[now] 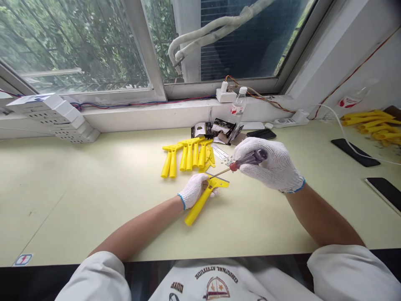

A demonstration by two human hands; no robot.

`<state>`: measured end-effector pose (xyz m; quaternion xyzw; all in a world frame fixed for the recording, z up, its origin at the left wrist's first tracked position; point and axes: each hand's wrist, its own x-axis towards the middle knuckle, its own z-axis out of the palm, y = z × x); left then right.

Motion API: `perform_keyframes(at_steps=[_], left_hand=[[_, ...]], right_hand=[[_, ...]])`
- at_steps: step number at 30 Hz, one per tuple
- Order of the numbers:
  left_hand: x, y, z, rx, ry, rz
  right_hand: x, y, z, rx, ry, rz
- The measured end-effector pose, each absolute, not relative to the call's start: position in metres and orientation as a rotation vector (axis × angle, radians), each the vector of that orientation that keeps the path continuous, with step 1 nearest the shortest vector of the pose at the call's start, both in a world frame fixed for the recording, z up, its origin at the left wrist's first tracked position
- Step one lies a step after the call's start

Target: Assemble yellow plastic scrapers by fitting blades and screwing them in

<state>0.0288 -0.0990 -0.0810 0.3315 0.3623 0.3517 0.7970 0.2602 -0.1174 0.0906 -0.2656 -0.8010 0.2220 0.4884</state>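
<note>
My left hand [193,190], in a white knit glove with a blue cuff, grips a yellow plastic scraper [198,204] by its handle, with the flat head lying on the table. My right hand [266,164], gloved alike, holds a screwdriver [249,161] with a dark and red handle. Its thin shaft reaches down to the scraper's head near my left hand. Several more yellow scrapers [188,154] lie side by side beyond my hands. A small heap of tiny screws [229,161] sits just past my right fingers.
Black-and-white packaging cards [203,130] and a plastic water bottle [239,105] stand at the back, near a black phone [261,133]. More yellow handles [372,124] and dark phones [355,152] lie to the right. A white power strip [52,117] sits at the left, below the window.
</note>
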Motion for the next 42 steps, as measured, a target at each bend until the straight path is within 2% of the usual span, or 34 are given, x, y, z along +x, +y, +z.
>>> perform_keyframes(at_steps=[42], left_hand=[[0.0297, -0.1011, -0.0792, 0.735, 0.820, 0.755]], right_hand=[[0.2640, -0.1190, 0.0929, -0.693, -2.090, 0.551]])
